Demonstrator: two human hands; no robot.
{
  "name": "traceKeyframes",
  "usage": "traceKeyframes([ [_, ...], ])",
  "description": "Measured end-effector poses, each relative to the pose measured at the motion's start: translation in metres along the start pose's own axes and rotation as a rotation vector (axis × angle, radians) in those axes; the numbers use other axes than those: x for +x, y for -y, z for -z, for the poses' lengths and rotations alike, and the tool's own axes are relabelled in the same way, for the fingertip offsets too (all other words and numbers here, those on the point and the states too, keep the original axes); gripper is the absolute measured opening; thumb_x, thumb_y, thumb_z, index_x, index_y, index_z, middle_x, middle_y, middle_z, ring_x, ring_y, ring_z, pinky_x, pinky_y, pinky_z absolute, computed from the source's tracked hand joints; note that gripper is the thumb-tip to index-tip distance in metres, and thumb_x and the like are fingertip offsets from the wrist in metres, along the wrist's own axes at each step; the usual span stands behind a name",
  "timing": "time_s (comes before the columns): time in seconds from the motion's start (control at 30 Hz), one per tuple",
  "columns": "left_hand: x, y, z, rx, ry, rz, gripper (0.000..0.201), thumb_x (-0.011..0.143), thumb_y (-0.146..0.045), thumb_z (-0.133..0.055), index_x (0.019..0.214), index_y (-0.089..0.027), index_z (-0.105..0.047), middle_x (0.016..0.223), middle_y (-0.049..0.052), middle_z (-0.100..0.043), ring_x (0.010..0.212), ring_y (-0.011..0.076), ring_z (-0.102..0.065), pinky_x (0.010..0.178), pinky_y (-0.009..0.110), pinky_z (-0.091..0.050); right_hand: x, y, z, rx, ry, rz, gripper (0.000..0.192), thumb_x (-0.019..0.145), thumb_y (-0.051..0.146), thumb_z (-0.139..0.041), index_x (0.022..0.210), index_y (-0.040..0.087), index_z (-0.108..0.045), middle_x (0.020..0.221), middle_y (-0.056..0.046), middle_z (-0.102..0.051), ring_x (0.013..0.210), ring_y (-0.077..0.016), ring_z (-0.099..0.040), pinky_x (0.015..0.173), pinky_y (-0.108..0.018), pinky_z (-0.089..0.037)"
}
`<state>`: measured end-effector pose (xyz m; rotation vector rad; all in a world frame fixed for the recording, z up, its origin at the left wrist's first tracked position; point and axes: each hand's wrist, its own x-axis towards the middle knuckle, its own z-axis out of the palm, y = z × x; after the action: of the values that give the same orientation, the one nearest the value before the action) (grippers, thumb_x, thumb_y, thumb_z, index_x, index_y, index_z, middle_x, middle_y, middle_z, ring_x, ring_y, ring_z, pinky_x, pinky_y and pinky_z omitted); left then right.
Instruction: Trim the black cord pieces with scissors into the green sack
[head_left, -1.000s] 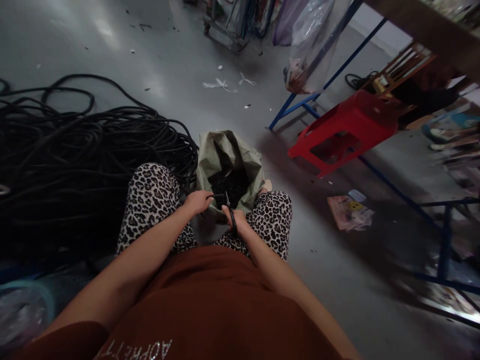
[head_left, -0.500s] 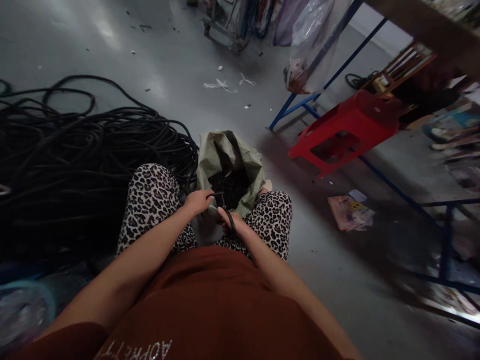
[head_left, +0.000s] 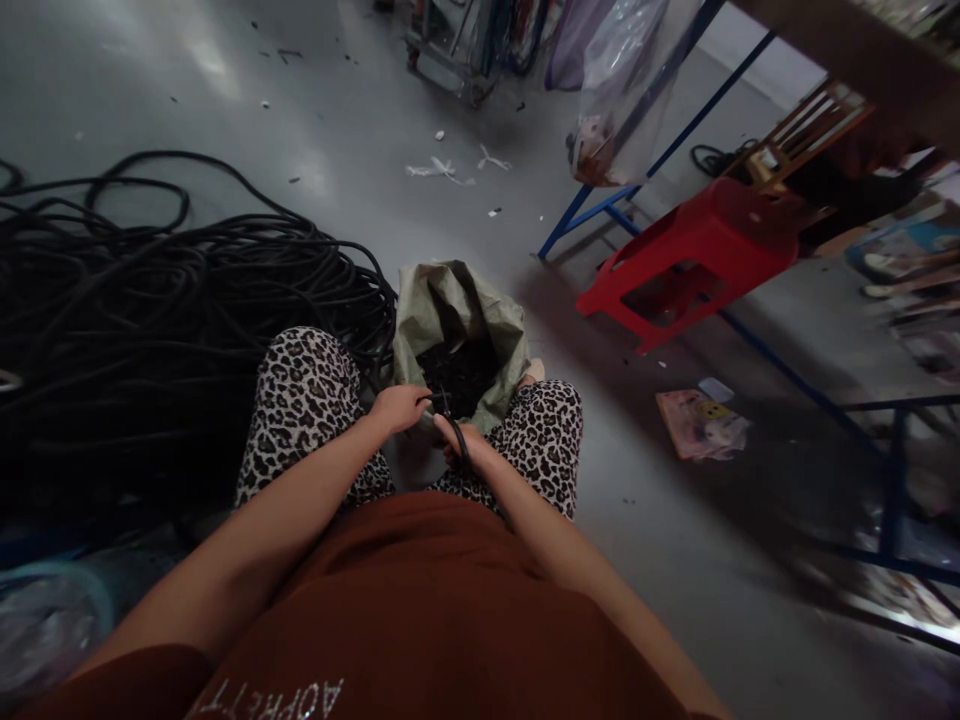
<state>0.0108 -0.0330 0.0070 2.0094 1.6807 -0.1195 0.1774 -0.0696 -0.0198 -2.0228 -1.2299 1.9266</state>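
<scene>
- A big heap of black cable [head_left: 150, 300] fills the floor at the left, its loops reaching right up against the left knee [head_left: 300, 390] in leopard-print trousers; there is little free floor on that side.
- At the near left edge sits a pale, blurred plastic bag [head_left: 45, 630], too dim to tell more.
- The left hand [head_left: 397, 408] is closed around a short end of black cable [head_left: 433, 398], just past the left knee. The piece runs roughly left to right, its free end pointing right toward the scissors.
- Between the knees stands a greenish woven sack [head_left: 457, 310], mouth open toward the person, with dark cut bits [head_left: 465, 370] inside. Both hands hover just at its near rim.
- The right hand [head_left: 465, 445] grips dark scissors [head_left: 454, 425]; the blades point away from the person, toward the sack. Whether the blades are apart or together cannot be told.
- On the brown shirt [head_left: 420, 620] near the bottom edge, pale letters [head_left: 277, 700] show upside down; they seem to read "ADPRETT", not clearly.
- Far beyond the sack the grey floor [head_left: 315, 150] lies open, with small white scraps.
- To the right a red plastic stool [head_left: 697, 250] stands beside blue metal frame legs [head_left: 600, 205], well apart from the hands.
- A pink printed packet [head_left: 701, 422] lies on the floor right of the right knee; its print is unreadable.
</scene>
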Motion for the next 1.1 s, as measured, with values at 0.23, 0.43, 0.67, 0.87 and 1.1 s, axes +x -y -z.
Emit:
traceKeyframes([
  [0.23, -0.002, -0.003, 0.001, 0.028, 0.018, -0.01, 0.037, 0.085, -0.038, -0.041, 0.115, -0.031, -0.061, 0.11, 0.002, -0.067, 0.099, 0.0201, -0.061, 0.082, 0.028, -0.045, 0.001, -0.001, 0.002, -0.115, 0.008, 0.066, 0.068, 0.081, 0.069, -0.04, 0.085, 0.006, -0.066, 0.054, -0.006, -0.058, 0.043, -0.0129, -0.055, 0.043, -0.022, -0.046],
  [0.43, -0.002, -0.004, 0.003, 0.035, 0.021, -0.049, 0.037, 0.085, -0.037, -0.042, 0.116, -0.031, -0.061, 0.11, 0.003, -0.067, 0.099, 0.0208, -0.061, 0.081, 0.028, -0.045, 0.0, 0.003, 0.003, -0.202, 0.01, 0.061, 0.071, 0.081, 0.07, -0.036, 0.088, 0.006, -0.067, 0.057, -0.009, -0.061, 0.047, -0.0155, -0.058, 0.047, -0.024, -0.047],
  [0.67, 0.0, -0.001, 0.003, 0.032, 0.006, -0.036, 0.037, 0.086, -0.038, -0.042, 0.117, -0.031, -0.06, 0.111, 0.003, -0.066, 0.099, 0.0206, -0.061, 0.082, 0.028, -0.045, -0.006, 0.002, 0.005, -0.252, -0.058, 0.117, 0.071, 0.082, 0.07, -0.034, 0.074, 0.008, -0.068, 0.06, -0.011, -0.063, 0.057, -0.0186, -0.063, 0.053, -0.023, -0.047],
  [0.87, 0.001, -0.001, 0.001, 0.045, 0.011, -0.028, 0.038, 0.086, -0.038, -0.041, 0.118, -0.031, -0.059, 0.113, 0.003, -0.066, 0.1, 0.0207, -0.06, 0.082, 0.029, -0.045, -0.008, 0.006, 0.006, -0.343, -0.101, 0.13, 0.068, 0.084, 0.066, -0.034, 0.068, 0.009, -0.068, 0.06, -0.013, -0.064, 0.064, -0.0214, -0.065, 0.056, -0.023, -0.047],
  [1.1, 0.003, 0.002, -0.002, -0.05, -0.029, -0.028, 0.037, 0.086, -0.037, -0.042, 0.117, -0.029, -0.059, 0.115, 0.003, -0.064, 0.103, 0.0202, -0.059, 0.086, 0.029, -0.044, -0.007, 0.005, 0.006, -0.366, -0.146, 0.14, 0.064, 0.085, 0.063, -0.037, 0.072, 0.009, -0.069, 0.064, -0.013, -0.065, 0.064, -0.0218, -0.065, 0.055, -0.023, -0.046],
])
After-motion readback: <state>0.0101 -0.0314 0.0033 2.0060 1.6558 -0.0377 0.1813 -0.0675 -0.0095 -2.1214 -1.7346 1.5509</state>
